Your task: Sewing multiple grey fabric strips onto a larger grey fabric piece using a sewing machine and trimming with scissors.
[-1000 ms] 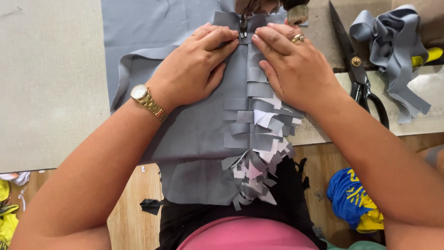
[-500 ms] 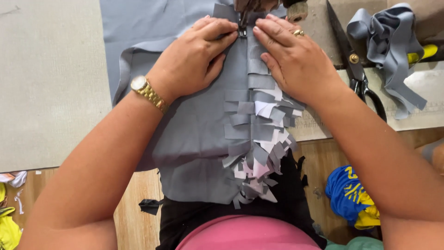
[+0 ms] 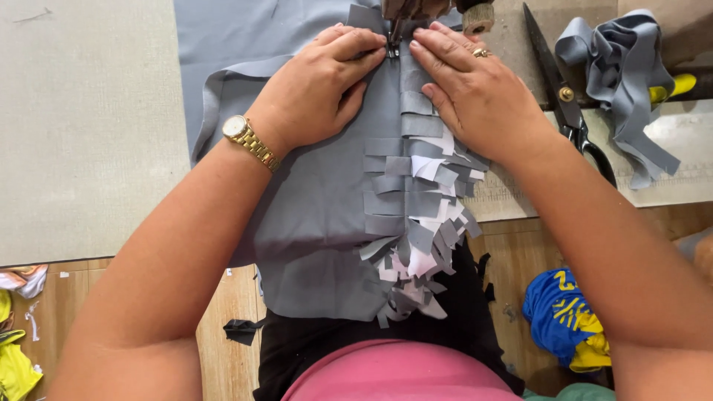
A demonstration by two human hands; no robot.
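Nearest the body, the grey cloth [image 3: 312, 223] hangs over the surface's near edge, a column of grey and white strips [image 3: 416, 223] sewn down its middle. On the floor to the right lies a blue and yellow garment [image 3: 564, 319]. Farther up, both hands press the cloth flat — the left hand [image 3: 316, 96], a gold watch [image 3: 249, 141] at its wrist, and the right hand [image 3: 475, 96], a ring on one finger. Their fingers lie close together, tips meeting at the sewing machine's foot [image 3: 392, 44] by the far edge. Scissors [image 3: 568, 111] and loose grey strips [image 3: 624, 82] sit toward the surface's far right corner.
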